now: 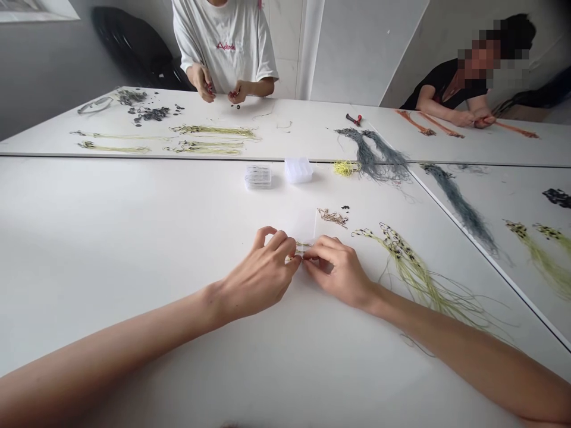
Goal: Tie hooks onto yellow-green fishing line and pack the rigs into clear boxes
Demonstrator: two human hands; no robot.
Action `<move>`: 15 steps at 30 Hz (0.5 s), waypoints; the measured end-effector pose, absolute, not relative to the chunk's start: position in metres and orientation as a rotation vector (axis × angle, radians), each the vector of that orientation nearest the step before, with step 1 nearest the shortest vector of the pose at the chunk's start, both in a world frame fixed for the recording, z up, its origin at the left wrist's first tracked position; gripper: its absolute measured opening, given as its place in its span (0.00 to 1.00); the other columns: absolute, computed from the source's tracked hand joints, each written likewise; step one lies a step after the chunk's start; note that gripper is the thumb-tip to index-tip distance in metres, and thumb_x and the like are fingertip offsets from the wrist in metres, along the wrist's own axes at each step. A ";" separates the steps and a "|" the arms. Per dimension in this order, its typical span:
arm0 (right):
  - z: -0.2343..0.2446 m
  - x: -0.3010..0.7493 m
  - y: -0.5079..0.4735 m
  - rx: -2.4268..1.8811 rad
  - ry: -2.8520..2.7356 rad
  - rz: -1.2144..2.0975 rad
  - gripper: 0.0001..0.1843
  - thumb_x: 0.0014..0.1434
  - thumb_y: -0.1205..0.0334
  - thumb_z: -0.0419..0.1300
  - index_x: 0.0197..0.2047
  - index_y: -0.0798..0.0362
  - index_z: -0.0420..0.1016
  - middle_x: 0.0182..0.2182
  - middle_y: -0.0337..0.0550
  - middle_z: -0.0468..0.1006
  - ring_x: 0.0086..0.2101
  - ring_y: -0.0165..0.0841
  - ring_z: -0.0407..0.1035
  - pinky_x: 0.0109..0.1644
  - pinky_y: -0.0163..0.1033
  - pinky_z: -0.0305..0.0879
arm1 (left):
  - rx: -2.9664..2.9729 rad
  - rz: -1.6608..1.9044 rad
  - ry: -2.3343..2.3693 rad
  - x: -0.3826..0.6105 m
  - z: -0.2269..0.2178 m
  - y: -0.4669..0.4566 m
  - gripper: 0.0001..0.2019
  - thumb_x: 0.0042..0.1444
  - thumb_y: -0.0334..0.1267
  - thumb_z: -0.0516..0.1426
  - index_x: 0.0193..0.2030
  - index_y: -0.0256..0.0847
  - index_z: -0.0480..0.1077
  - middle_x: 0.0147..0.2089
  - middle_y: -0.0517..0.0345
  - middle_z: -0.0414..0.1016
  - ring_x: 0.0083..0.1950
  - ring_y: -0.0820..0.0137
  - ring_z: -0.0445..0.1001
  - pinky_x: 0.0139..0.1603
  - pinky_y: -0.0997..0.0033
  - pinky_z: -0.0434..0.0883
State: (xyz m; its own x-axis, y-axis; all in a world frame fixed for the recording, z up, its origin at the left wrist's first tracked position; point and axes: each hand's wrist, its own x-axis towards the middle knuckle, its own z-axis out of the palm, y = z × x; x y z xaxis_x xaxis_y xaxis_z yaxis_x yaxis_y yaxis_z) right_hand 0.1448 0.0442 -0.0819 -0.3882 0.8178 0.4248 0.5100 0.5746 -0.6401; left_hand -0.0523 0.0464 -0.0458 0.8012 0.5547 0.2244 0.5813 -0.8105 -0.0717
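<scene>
A small clear plastic box lies on the white table between my hands, with its see-through lid laid back on the far side. Yellowish strands show inside it. My left hand is closed at the box's left and near edge, thumb and fingers pressed against it. From the right, my right hand pinches at the near right part of the box; whatever sits between its fingertips is too small to make out. Gold-coloured hooks lie just beyond my right hand. Yellow-green hook lines spread beside my right forearm.
Two more clear boxes, one filled and one pale, stand ahead. Near them are a yellow line bundle and grey-blue line bundles. Across the table, one person handles small parts; another works with orange strands.
</scene>
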 end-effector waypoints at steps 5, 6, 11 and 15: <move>-0.081 0.142 0.047 -1.103 -2.072 0.581 0.07 0.57 0.73 0.58 0.31 0.53 0.72 0.26 0.38 0.69 0.26 0.28 0.62 0.38 0.38 0.61 | -2.845 -0.304 -0.907 -0.052 -0.046 0.046 0.14 0.60 0.23 0.48 0.44 0.33 0.74 0.40 0.48 0.70 0.45 0.63 0.66 0.56 0.51 0.58; -0.081 0.141 0.048 -1.100 -2.087 0.560 0.08 0.57 0.74 0.57 0.30 0.53 0.72 0.26 0.37 0.68 0.26 0.28 0.61 0.38 0.38 0.61 | -2.847 -0.301 -0.903 -0.051 -0.046 0.046 0.14 0.60 0.23 0.48 0.43 0.33 0.74 0.39 0.48 0.70 0.45 0.63 0.66 0.56 0.51 0.58; -0.082 0.139 0.050 -1.065 -2.131 0.468 0.09 0.55 0.76 0.57 0.27 0.54 0.68 0.24 0.35 0.65 0.25 0.27 0.59 0.40 0.39 0.58 | -2.881 -0.300 -0.911 -0.052 -0.045 0.047 0.15 0.60 0.24 0.48 0.42 0.34 0.75 0.40 0.48 0.70 0.45 0.63 0.65 0.56 0.51 0.58; -0.080 0.146 0.051 -1.077 -2.059 0.647 0.08 0.55 0.74 0.58 0.27 0.53 0.69 0.24 0.35 0.66 0.27 0.28 0.62 0.39 0.38 0.59 | -2.952 -0.381 -0.969 -0.057 -0.046 0.053 0.15 0.60 0.26 0.49 0.46 0.40 0.75 0.43 0.49 0.71 0.45 0.63 0.65 0.54 0.51 0.58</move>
